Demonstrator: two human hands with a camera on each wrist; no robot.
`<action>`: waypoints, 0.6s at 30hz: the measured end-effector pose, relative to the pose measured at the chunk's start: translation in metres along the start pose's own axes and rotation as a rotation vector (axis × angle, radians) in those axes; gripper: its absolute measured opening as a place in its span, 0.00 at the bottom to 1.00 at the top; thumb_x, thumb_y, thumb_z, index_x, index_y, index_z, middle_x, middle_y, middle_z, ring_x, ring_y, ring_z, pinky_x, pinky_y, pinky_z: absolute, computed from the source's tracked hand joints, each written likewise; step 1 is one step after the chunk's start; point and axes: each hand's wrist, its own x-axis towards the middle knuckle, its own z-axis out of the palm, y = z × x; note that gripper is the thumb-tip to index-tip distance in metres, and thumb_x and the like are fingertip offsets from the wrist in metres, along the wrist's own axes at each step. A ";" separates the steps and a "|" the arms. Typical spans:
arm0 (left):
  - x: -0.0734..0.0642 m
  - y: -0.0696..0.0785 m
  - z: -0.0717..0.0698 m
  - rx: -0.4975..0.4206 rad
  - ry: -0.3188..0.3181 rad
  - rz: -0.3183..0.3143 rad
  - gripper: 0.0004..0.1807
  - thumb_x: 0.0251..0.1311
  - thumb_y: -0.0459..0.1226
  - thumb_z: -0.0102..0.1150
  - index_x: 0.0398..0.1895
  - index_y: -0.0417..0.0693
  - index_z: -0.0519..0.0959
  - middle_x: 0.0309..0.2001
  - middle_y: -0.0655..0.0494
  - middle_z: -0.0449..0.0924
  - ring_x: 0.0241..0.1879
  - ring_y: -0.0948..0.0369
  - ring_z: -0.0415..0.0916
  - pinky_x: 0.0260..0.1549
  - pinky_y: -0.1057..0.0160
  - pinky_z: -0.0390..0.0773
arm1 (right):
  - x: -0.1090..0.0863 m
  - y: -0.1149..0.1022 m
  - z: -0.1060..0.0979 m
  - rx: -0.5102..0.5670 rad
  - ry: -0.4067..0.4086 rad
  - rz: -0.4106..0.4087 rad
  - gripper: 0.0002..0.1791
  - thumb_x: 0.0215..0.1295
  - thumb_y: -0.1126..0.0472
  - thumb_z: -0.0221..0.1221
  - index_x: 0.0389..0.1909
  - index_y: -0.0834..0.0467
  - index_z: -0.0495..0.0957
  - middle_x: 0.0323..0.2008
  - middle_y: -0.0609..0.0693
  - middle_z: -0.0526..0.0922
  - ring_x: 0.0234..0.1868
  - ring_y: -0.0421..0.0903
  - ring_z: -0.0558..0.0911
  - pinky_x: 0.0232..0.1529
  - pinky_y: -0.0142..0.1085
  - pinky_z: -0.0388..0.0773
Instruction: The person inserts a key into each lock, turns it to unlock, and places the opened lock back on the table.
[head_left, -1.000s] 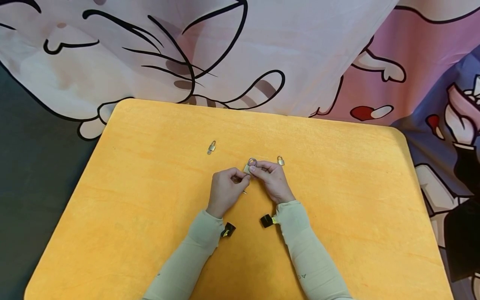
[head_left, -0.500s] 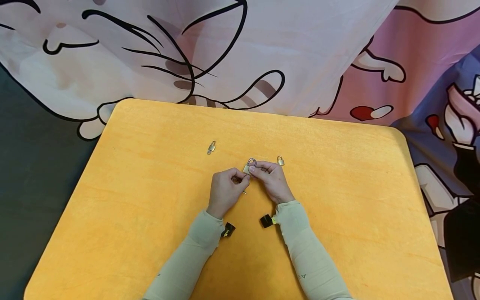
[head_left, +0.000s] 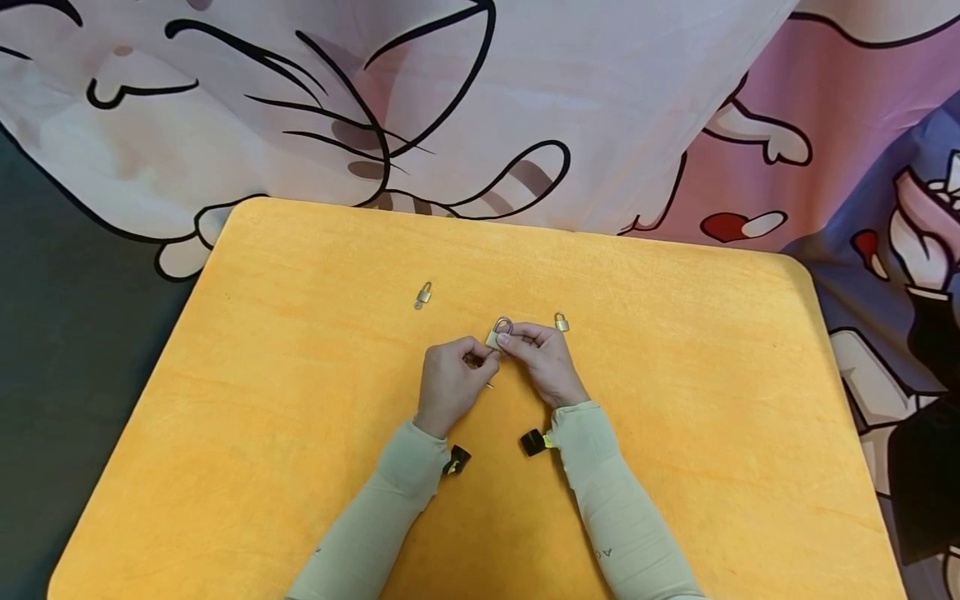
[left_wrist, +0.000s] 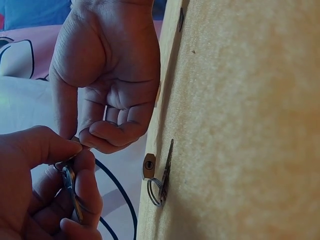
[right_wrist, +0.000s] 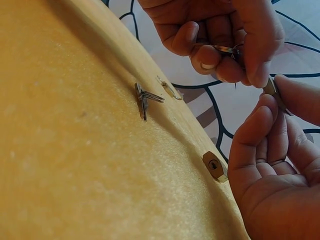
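Note:
In the head view my right hand (head_left: 546, 362) pinches a brass padlock (head_left: 493, 337) by its body, its steel shackle pointing up and away. My left hand (head_left: 456, 379) meets the underside of that padlock with thumb and forefinger pressed together. From the left hand's curled fingers hangs a key (left_wrist: 73, 192) on a ring, seen in the left wrist view. Whatever the left fingertips pinch at the padlock is mostly hidden, and whether a key sits in the keyhole I cannot tell. The right wrist view shows only the edge of the held padlock (right_wrist: 270, 87) between both hands' fingertips.
On the yellow table (head_left: 300, 400) lie a small padlock (head_left: 424, 293) ahead of the left hand and another padlock (head_left: 562, 322) just beyond the right hand. Ringed keys (right_wrist: 143, 101) rest near the first one. A cartoon-printed cloth (head_left: 465, 100) hangs behind the table.

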 end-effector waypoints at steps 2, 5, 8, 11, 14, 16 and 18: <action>0.000 -0.001 0.000 0.009 -0.001 0.001 0.06 0.54 0.32 0.70 0.22 0.47 0.85 0.20 0.60 0.82 0.19 0.68 0.75 0.20 0.67 0.74 | 0.000 0.000 0.000 -0.001 -0.002 0.001 0.08 0.66 0.74 0.61 0.36 0.61 0.88 0.37 0.50 0.88 0.41 0.41 0.86 0.45 0.31 0.81; 0.000 -0.001 0.001 0.018 -0.001 0.003 0.06 0.54 0.32 0.70 0.22 0.48 0.85 0.20 0.60 0.82 0.19 0.68 0.76 0.20 0.67 0.74 | 0.000 0.001 0.000 0.002 0.000 0.005 0.08 0.66 0.74 0.62 0.36 0.61 0.88 0.37 0.50 0.88 0.40 0.41 0.86 0.45 0.31 0.82; 0.000 0.000 0.001 0.026 0.002 0.009 0.06 0.54 0.32 0.70 0.21 0.48 0.84 0.20 0.60 0.83 0.19 0.68 0.76 0.20 0.67 0.74 | 0.000 0.001 0.000 -0.006 0.010 0.009 0.08 0.65 0.74 0.62 0.35 0.61 0.88 0.37 0.51 0.88 0.39 0.41 0.86 0.44 0.31 0.82; -0.001 0.000 0.001 0.043 0.011 0.022 0.07 0.54 0.32 0.70 0.21 0.48 0.84 0.21 0.60 0.83 0.20 0.68 0.77 0.21 0.67 0.75 | 0.000 0.001 0.000 -0.019 0.016 0.009 0.07 0.65 0.74 0.62 0.37 0.63 0.87 0.36 0.51 0.88 0.38 0.41 0.86 0.43 0.31 0.82; -0.001 0.000 0.002 0.068 0.018 0.034 0.07 0.53 0.31 0.70 0.21 0.48 0.84 0.21 0.60 0.83 0.20 0.67 0.77 0.20 0.67 0.74 | 0.000 0.002 0.000 -0.027 0.014 0.013 0.05 0.65 0.74 0.62 0.39 0.67 0.86 0.36 0.50 0.88 0.38 0.41 0.86 0.43 0.31 0.82; -0.002 0.001 0.002 0.082 0.023 0.041 0.07 0.53 0.31 0.70 0.21 0.48 0.84 0.21 0.60 0.83 0.20 0.67 0.76 0.20 0.67 0.74 | 0.000 0.002 -0.001 -0.028 0.013 0.015 0.06 0.66 0.74 0.62 0.40 0.70 0.85 0.35 0.49 0.88 0.37 0.41 0.86 0.43 0.31 0.82; -0.002 0.001 0.002 0.098 0.027 0.048 0.07 0.53 0.32 0.70 0.21 0.48 0.84 0.20 0.60 0.83 0.20 0.67 0.76 0.20 0.67 0.74 | 0.001 0.002 -0.001 -0.030 0.012 0.016 0.06 0.66 0.73 0.62 0.41 0.72 0.84 0.35 0.48 0.88 0.37 0.40 0.86 0.43 0.31 0.82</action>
